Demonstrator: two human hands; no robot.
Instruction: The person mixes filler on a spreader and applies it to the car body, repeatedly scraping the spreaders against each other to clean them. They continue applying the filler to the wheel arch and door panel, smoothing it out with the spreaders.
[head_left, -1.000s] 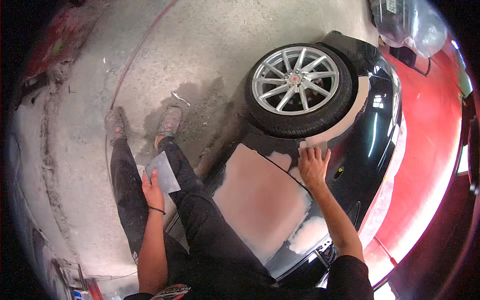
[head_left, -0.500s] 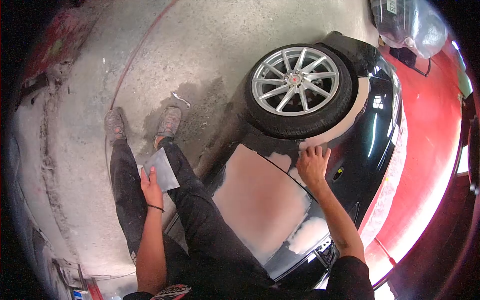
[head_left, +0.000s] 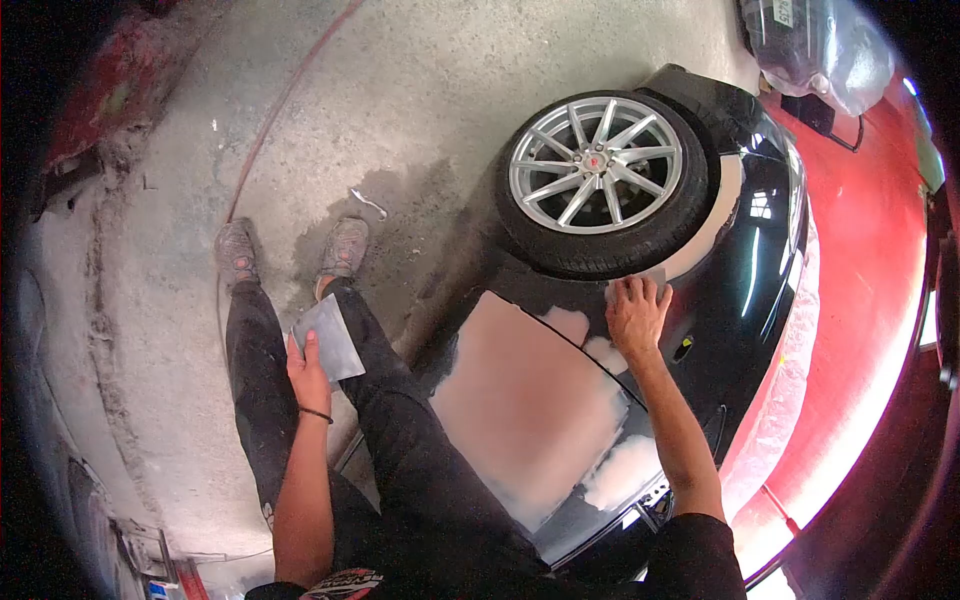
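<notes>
My left hand [head_left: 309, 372] grips a grey rectangular sheet of sandpaper [head_left: 332, 340] above my legs, thumb on top. My right hand [head_left: 637, 315] presses its bent fingers onto the black car's rear fender, just behind the wheel. A thin grey-brown piece that looks like sandpaper [head_left: 655, 276] shows at the fingertips; most of it is hidden under them. Past the fingers, a pinkish-beige strip [head_left: 708, 236] follows the wheel arch. Larger beige patches cover the door [head_left: 530, 400] and the panel near its rear edge [head_left: 622, 472].
A wheel [head_left: 596, 162] with silver spokes sits close beyond my right hand. A red hose [head_left: 290, 90] runs along the concrete floor [head_left: 440, 60], and a small shiny object [head_left: 368, 203] lies near my shoes [head_left: 344, 247]. A red car [head_left: 850, 260] stands at the right.
My right hand has shifted slightly right and away from me along the fender edge, fingers now lying flatter. The left hand still holds the sheet; the whole view has shifted a little.
</notes>
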